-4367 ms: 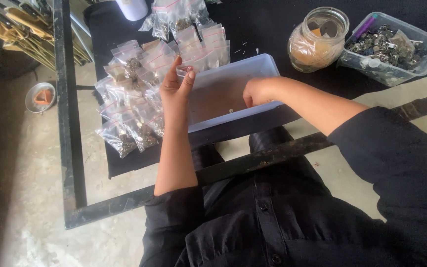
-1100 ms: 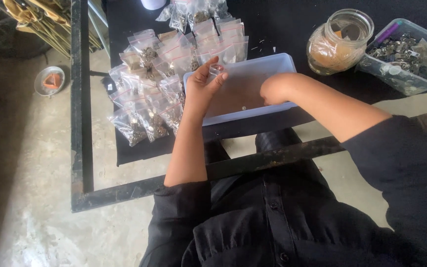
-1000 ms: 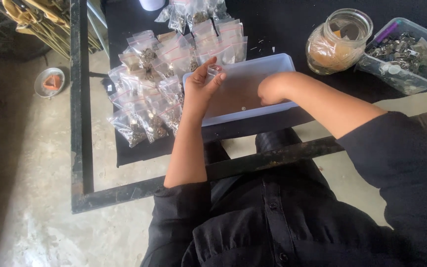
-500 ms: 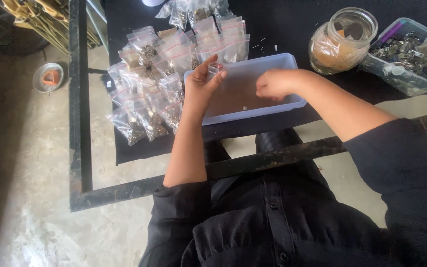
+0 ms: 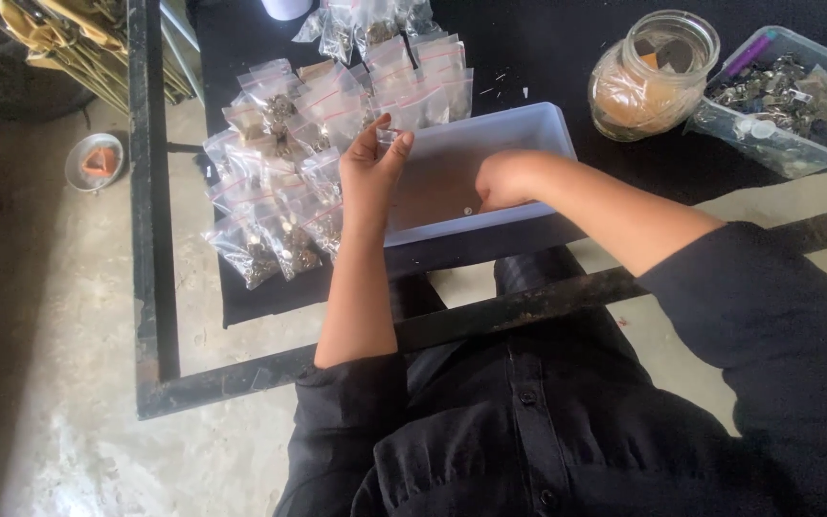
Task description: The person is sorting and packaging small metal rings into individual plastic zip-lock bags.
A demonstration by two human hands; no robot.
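My left hand (image 5: pixel 372 172) is raised at the left rim of a white plastic tray (image 5: pixel 538 123) and pinches a small clear zip bag (image 5: pixel 387 134) between thumb and fingers. My right hand (image 5: pixel 502 180) reaches down into the tray with its fingers curled on the brownish bottom, where a small metal piece (image 5: pixel 468 211) lies; whether it grips anything is hidden. A heap of filled small clear bags (image 5: pixel 284 182) lies on the black cloth just left of the tray.
A glass jar (image 5: pixel 653 77) stands at the back right, beside a clear box of metal parts (image 5: pixel 787 96). A black metal frame (image 5: pixel 150 239) edges the table. A small round dish (image 5: pixel 94 161) sits on the concrete floor at the left.
My right hand has dipped from the tray's right rim down to its bottom. My left hand has kept the small bag raised in much the same place.
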